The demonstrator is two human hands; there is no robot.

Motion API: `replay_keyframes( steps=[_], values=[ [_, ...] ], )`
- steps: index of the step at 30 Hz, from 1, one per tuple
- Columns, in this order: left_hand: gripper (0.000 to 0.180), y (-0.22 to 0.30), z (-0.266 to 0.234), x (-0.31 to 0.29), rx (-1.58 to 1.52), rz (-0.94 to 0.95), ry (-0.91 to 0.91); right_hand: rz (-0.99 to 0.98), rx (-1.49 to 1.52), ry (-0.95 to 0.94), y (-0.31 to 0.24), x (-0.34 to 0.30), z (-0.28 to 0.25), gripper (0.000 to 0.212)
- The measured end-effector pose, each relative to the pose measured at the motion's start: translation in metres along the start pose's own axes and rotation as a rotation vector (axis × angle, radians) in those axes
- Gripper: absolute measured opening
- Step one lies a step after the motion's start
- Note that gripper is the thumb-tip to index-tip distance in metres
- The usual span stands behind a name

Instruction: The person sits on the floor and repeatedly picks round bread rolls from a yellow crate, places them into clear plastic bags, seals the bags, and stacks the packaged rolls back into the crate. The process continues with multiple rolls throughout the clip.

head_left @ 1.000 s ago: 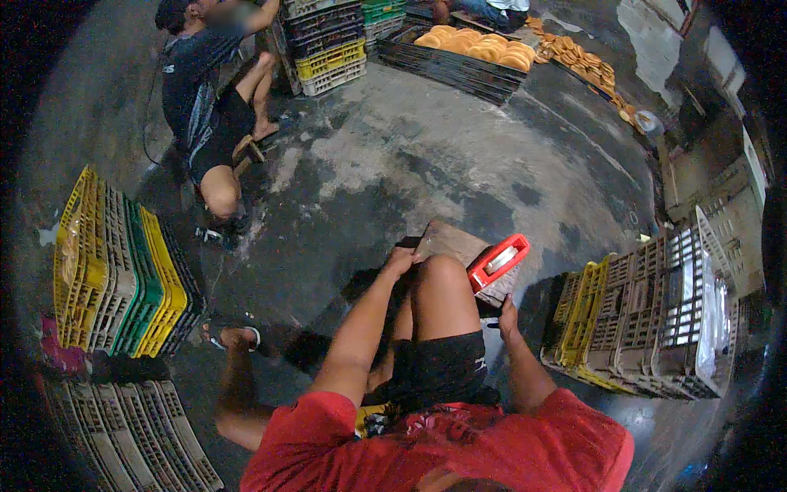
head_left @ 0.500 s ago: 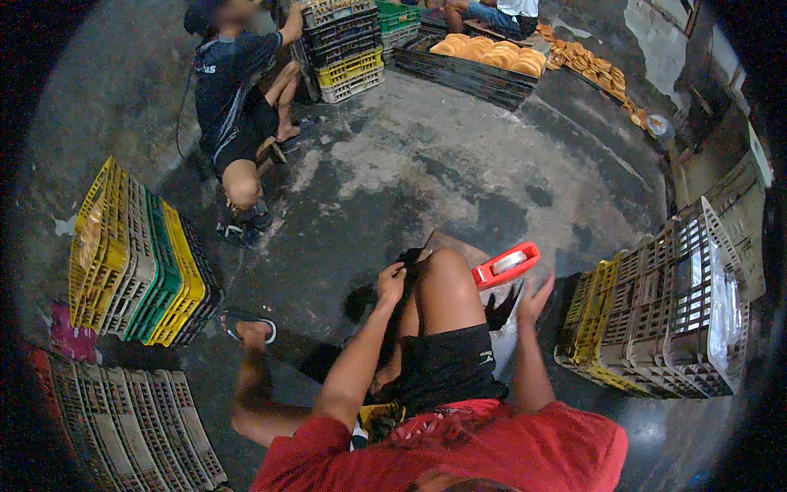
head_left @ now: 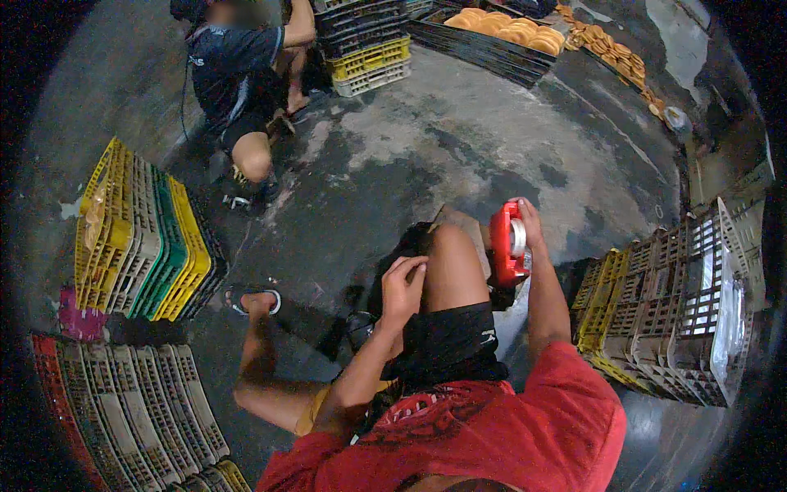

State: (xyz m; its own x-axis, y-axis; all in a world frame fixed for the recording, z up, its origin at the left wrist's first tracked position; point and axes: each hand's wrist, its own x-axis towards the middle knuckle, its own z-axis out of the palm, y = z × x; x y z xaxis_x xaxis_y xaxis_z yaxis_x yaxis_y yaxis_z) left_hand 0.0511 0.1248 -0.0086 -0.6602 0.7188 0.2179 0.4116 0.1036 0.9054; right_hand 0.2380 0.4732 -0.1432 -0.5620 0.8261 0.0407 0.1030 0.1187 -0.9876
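A red tape dispenser (head_left: pixel 499 234) with a roll of whitish tape (head_left: pixel 517 238) stands just right of my bent knee. My right hand (head_left: pixel 531 220) is closed on its far right side, with the fingers over the top end. My left hand (head_left: pixel 402 289) is over my thigh, fingers bent and tips pressed together in a pinch. Whatever may be between those fingertips is too small to make out. Part of a brown board (head_left: pixel 470 232) shows between my knee and the dispenser.
Stacked plastic crates stand at left (head_left: pixel 156 238), lower left (head_left: pixel 135 410) and right (head_left: pixel 656 303), the right stack topped with clear plastic bags (head_left: pixel 721 303). Ahead, a person (head_left: pixel 238 78) sits beside another crate stack (head_left: pixel 369 61). Round breads (head_left: pixel 508 31) fill a dark crate; more (head_left: pixel 611 53) lie beyond.
My right hand has moved forward from beside the dispenser and taken hold of it; the dispenser has turned more upright. My left hand has turned, its fingers pinching. The view has shifted slightly.
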Motion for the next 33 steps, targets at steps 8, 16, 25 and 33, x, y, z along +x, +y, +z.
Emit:
replay_keyframes(
  steps=[8, 16, 25, 33],
  values=[
    [0.017, -0.084, -0.062, -0.059, 0.040, -0.306, 0.212, 0.035, 0.124, -0.054, -0.018, -0.009, 0.022, 0.033],
    [0.013, 0.046, -0.091, 0.050, 0.092, 0.246, 0.239, -0.064, 0.039, 0.393, 0.028, -0.050, 0.000, 0.023],
    [0.033, 0.153, -0.193, 0.154, 0.748, 0.773, 0.578, -0.107, -0.182, 0.271, -0.034, -0.194, 0.065, 0.077],
    [0.028, 0.106, -0.251, 0.107, 1.168, 0.546, 0.478, 0.034, -0.529, 0.449, -0.019, -0.185, 0.108, 0.072]
  ],
)
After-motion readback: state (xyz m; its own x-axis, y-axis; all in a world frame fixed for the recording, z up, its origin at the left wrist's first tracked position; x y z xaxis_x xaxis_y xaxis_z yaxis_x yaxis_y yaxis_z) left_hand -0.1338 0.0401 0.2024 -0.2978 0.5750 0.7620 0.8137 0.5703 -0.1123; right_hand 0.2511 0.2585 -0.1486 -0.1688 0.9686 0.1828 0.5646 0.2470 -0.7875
